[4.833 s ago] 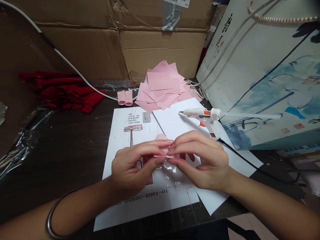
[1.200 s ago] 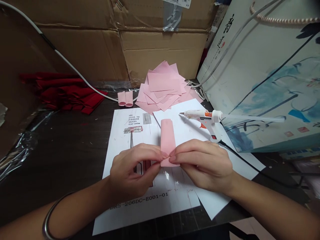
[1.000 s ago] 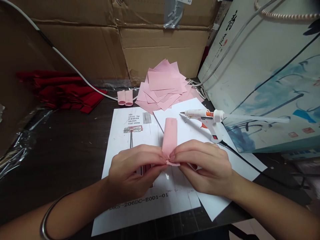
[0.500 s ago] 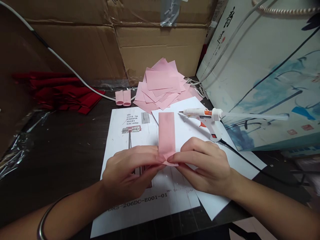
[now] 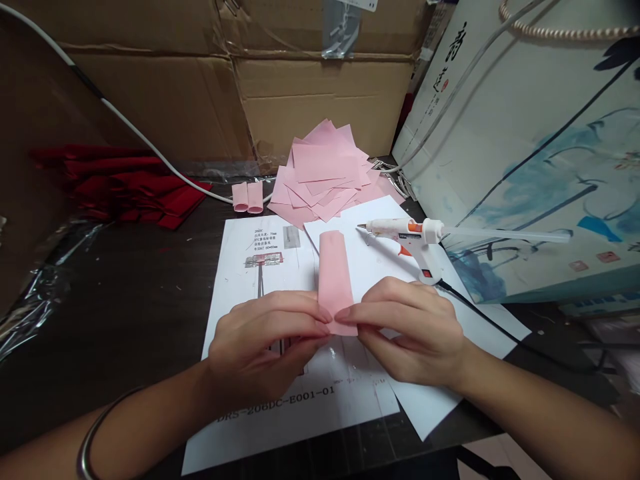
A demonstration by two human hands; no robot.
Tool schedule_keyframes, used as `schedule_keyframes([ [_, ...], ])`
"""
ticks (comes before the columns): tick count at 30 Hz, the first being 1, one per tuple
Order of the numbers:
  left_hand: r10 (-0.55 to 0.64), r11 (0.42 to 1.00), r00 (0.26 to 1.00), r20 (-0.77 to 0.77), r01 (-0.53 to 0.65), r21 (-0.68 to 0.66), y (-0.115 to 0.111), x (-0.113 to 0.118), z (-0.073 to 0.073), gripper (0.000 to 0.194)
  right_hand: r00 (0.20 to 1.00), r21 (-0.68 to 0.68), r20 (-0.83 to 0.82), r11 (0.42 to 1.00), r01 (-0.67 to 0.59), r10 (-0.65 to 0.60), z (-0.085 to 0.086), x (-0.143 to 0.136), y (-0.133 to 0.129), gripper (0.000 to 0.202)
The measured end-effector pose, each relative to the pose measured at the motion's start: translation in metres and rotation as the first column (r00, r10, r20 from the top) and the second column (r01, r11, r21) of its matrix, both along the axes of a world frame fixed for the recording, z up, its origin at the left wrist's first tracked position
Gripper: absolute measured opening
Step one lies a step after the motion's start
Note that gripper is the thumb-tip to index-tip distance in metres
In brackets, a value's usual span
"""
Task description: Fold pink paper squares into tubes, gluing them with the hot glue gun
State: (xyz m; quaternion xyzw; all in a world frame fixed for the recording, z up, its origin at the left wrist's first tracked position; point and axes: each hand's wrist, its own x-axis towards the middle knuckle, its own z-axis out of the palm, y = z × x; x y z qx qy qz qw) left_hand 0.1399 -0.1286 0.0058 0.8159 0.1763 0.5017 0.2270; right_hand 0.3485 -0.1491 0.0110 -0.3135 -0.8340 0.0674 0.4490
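A narrow folded piece of pink fabric [image 5: 335,273] stands out lengthwise over the printed sheet [image 5: 300,427], its near end between my two hands. My left hand [image 5: 267,337] pinches the left side of that end between thumb and fingers. On the right side, my right hand [image 5: 413,330] pinches it the same way. The fabric looks slightly rounded along its length, and its underside is hidden. Just beyond my right hand lies a white hot glue gun [image 5: 413,237] with a clear glue stick in its back.
Loose pink pieces [image 5: 325,167] are heaped at the back, beside two small rolled pink tubes [image 5: 247,197]. Folded red cloths [image 5: 130,187] lie at the left. Cardboard boxes [image 5: 320,93] form the back wall. A painted white panel [image 5: 540,167] stands at right, and a white cable [image 5: 135,130] crosses the left.
The pink piece's far end has drawn slightly in and curved at the sides, where it lay flatter before. Both hands keep their pinch at nearly the same spot.
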Motion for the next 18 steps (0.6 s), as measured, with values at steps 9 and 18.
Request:
schedule_keyframes([
  [9,0.017,0.999,0.999,-0.03,-0.016,0.031,0.0005,0.0003,0.0005,0.024,0.998,-0.014,-0.031,0.999,-0.05,0.049,0.0023,-0.0003,-0.0022,0.02],
  [18,0.028,0.998,0.998,-0.058,-0.025,0.061,0.0011,-0.0024,-0.0003,0.017,0.995,-0.033,-0.042,0.995,-0.09,0.089,0.0026,-0.0002,-0.0004,0.019],
])
